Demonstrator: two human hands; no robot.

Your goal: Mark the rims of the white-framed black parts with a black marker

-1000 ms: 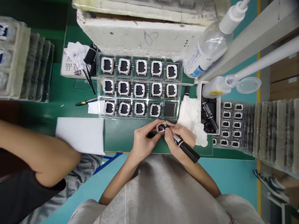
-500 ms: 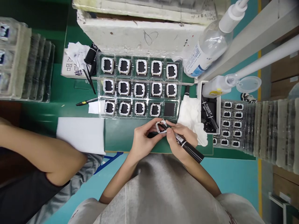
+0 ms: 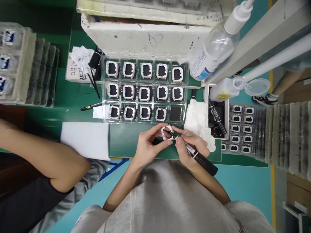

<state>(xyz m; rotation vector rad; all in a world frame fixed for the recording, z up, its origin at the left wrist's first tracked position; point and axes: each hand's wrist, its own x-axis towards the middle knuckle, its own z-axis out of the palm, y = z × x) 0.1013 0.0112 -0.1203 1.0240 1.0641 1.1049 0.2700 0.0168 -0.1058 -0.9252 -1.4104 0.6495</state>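
Observation:
Between the thumb and fingers of my left hand [image 3: 148, 144] is a small white watch-case frame [image 3: 163, 133], held above the table's front edge. My right hand [image 3: 189, 147] grips a black marker pen [image 3: 202, 160] with its tip pointing into the frame's opening; whether the tip touches the frame I cannot tell. Just beyond my hands lies a clear plastic tray [image 3: 136, 122] holding rows of similar white frames. The tray's front right pocket [image 3: 176, 114] has no frame in it.
A crumpled white cloth [image 3: 198, 121] and a box of markers [image 3: 227, 110] lie right of the tray. Behind stands a pump bottle [image 3: 211, 51]. Stacked trays [image 3: 259, 136] rise at right. A co-worker's arm [image 3: 48, 152] reaches in at left, beside a white foam sheet [image 3: 85, 139].
The marker has pulled back slightly to the right and down, away from the frame. The frame has tilted a little in my left hand. A passer-by's leg now shows at far right.

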